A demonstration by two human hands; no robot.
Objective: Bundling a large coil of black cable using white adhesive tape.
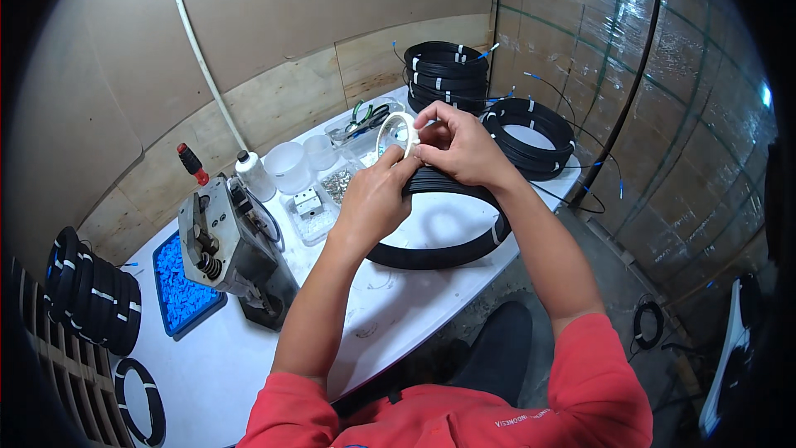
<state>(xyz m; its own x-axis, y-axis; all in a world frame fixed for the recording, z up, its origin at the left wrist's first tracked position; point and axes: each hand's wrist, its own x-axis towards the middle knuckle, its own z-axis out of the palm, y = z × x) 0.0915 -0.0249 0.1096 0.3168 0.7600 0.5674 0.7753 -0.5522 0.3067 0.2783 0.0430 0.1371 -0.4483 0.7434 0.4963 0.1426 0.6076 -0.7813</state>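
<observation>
Your station counts two bare hands [376, 199], one cream roll [385, 127], one metal press [224, 241], one blue tray [197, 320], one white bottle [254, 176] and two round tubs [288, 168]; your overlapping black coils [439, 259] defy counting.

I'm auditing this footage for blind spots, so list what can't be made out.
In the head view:
Left hand: its exact grip is hidden by its own back.
Pale ring: lower edge hidden by the same hand.
Black cable coil: left side hidden by that hand.
Small metal pieces: too small to tell apart.
Slatted rack: cut off by the dark fisheye rim.
</observation>
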